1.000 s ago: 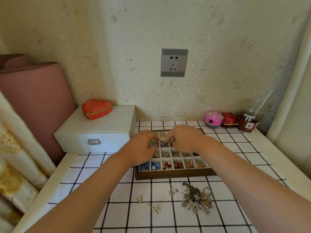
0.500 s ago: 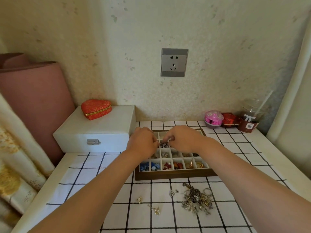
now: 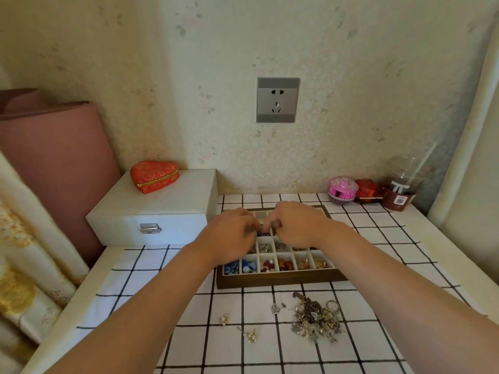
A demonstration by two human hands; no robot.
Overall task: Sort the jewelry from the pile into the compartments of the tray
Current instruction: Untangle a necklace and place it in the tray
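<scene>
While left hand (image 3: 231, 234) and right hand (image 3: 294, 225) pinch dark jewelry (image 3: 261, 234), over tray (image 3: 280, 281) (pile (image 3: 315, 317) nearer)

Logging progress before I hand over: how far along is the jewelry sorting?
Done: the near row of the tray already holds blue, red, orange and gold pieces. In hand: the left hand and right hand together appear to pinch a small dark piece over a middle compartment. To do: the tangled pile in front of the tray and a few loose pieces beside it.
</scene>
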